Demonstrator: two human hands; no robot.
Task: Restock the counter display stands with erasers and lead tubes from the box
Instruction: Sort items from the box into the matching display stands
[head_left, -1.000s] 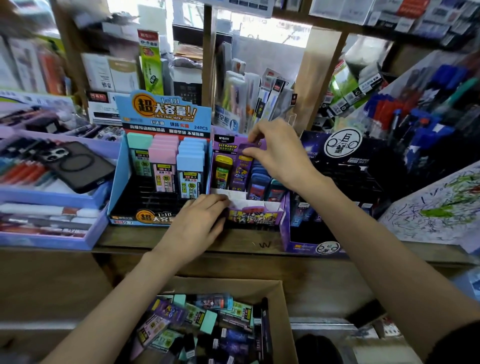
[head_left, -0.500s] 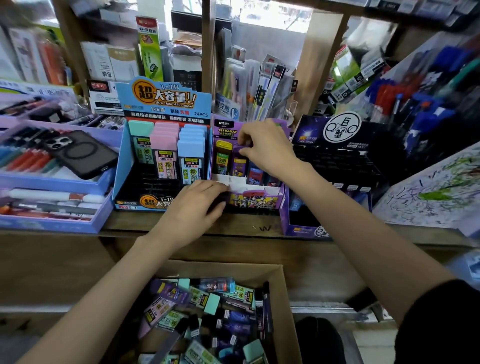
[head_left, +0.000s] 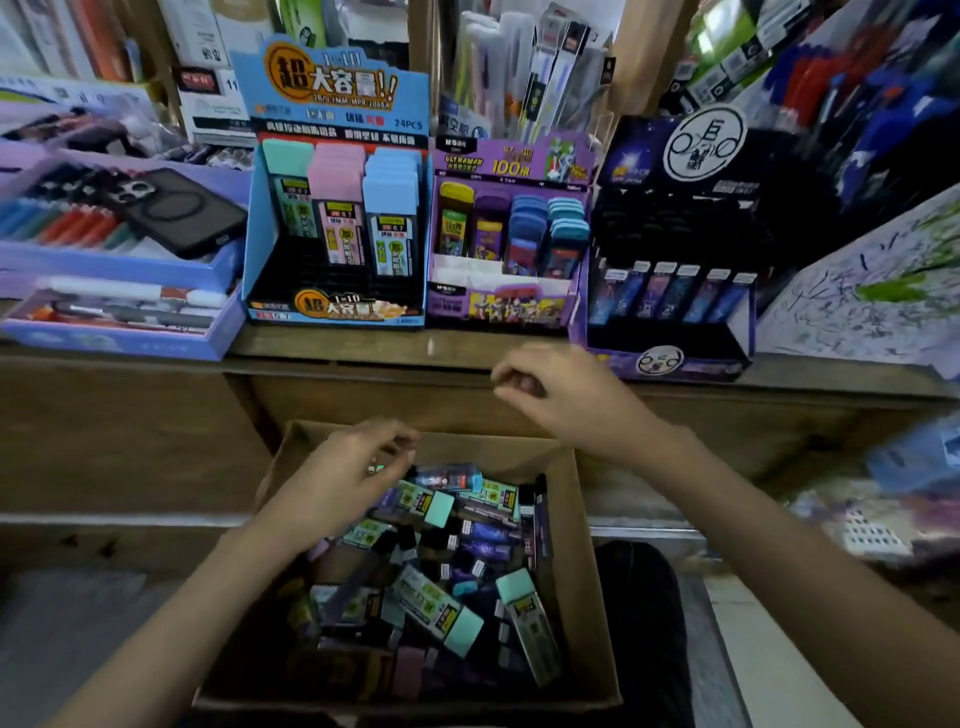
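The cardboard box (head_left: 582, 525) sits below the counter, full of lead tubes and erasers, among them a mint-capped tube (head_left: 439, 610). My left hand (head_left: 337, 483) hovers over the box's far left part with loosely curled fingers and nothing visible in them. Empty and blurred, my right hand (head_left: 563, 392) hangs above the box's far edge, in front of the counter lip. On the counter stand the blue display stand (head_left: 260, 228), the purple display stand (head_left: 501, 304) with its yellow and purple tubes, and the black display stand (head_left: 670, 358).
A black phone (head_left: 179, 210) lies on lilac pen trays (head_left: 119, 338) at the left. A scribbled test sheet (head_left: 872, 301) leans at the right. Shelves of packaged stationery rise behind the stands. A wooden counter front (head_left: 130, 431) runs behind the box.
My right hand let go of the purple tube in the purple stand and drew back toward the box. My left hand left the stand's front and dropped over the box. The view tilted down.
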